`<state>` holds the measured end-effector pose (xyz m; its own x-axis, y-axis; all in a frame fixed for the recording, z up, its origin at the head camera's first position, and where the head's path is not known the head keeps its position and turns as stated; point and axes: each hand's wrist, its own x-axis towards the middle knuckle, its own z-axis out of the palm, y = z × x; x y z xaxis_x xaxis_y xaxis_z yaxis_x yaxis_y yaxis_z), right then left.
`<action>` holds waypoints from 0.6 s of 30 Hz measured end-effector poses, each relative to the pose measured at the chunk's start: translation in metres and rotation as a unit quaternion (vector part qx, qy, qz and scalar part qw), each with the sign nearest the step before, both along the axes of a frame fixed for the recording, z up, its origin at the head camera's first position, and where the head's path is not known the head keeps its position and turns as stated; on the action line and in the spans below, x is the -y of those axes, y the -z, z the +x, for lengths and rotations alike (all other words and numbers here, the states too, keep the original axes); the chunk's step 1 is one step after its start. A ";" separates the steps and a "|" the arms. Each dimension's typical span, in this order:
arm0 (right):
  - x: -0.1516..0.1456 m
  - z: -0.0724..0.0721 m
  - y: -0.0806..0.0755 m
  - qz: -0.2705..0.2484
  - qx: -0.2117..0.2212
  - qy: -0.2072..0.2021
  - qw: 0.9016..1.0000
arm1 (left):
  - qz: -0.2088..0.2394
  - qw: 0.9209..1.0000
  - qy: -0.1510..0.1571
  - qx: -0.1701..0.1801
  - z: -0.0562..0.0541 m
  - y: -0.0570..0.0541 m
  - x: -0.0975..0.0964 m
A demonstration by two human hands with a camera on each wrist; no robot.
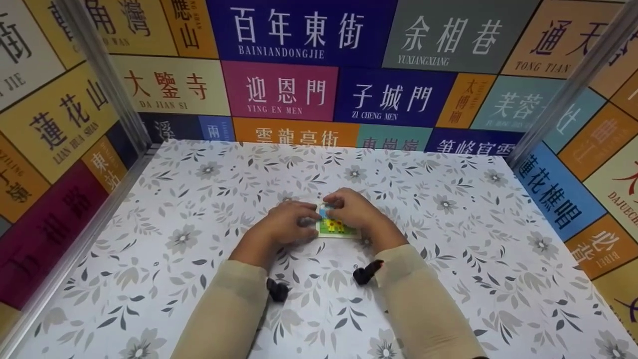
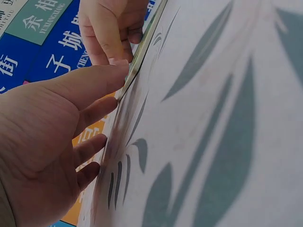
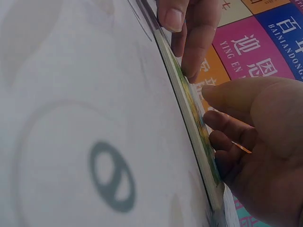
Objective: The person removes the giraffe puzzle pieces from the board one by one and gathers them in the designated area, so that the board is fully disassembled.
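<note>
A small flat picture board (image 1: 338, 228) lies on the table, with a yellow, red-spotted animal on green and a patch of blue. At its left edge is my left hand (image 1: 290, 222), fingers loosely bent; in the left wrist view the left thumb (image 2: 113, 75) is right at the board's corner. My right hand (image 1: 354, 209) reaches over the top and right side, hiding part of the picture. In the right wrist view, the right thumb (image 3: 227, 97) is above the picture and the other right fingers lie along the board's far edge. Neither hand grips it.
A white tabletop (image 1: 319, 309) with grey flowers and leaves spreads around the board. Behind it and at both sides stand panels (image 1: 279, 89) of coloured signs with large characters. Clear plastic posts (image 1: 107, 75) mark the corners. Small black devices (image 1: 277, 289) sit at both wrists.
</note>
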<state>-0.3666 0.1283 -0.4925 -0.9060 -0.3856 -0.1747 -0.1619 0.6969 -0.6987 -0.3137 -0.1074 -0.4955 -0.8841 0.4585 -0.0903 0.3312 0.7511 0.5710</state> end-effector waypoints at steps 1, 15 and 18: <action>0.000 0.000 0.000 0.004 -0.002 -0.003 1.000 | 0.000 1.000 -0.001 0.001 0.000 0.000 0.000; 0.007 0.000 -0.003 0.065 0.001 -0.038 0.997 | -0.002 1.000 0.004 0.022 0.001 -0.003 0.004; 0.004 -0.003 -0.001 0.066 -0.012 -0.059 0.996 | 0.002 1.000 0.019 0.004 0.001 -0.002 0.004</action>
